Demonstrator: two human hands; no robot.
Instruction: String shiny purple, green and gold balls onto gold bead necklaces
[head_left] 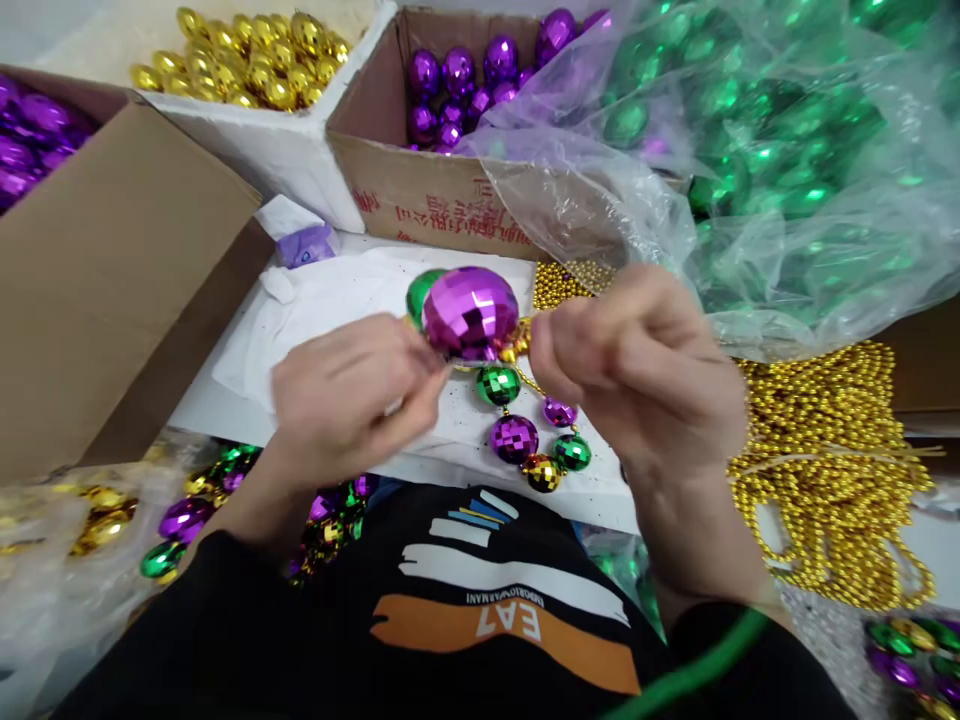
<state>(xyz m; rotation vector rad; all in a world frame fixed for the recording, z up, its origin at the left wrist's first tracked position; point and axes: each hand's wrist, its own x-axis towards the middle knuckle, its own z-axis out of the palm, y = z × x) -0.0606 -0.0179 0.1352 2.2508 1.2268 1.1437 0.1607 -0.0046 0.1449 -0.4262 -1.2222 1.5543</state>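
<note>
A bead necklace hangs between my two hands above a white cloth. Its large faceted purple ball (471,312) is uppermost, with a green ball (425,296) partly hidden behind it. My left hand (360,385) is closed at the left of the purple ball, fingers pinched on the strand's end. On the right, my right hand (645,370) is closed beside small gold beads (517,342); motion blurs both hands. A thin pale line shows under the purple ball. Lower on the strand are a green ball (499,385), a purple ball (514,440) and a gold ball (543,472).
Behind are a white foam box (300,150) of gold balls and a cardboard box (442,205) of purple balls. A plastic bag (780,180) of green balls bulges at right, above gold bead strands (817,470). Another cardboard box (127,270) stands left.
</note>
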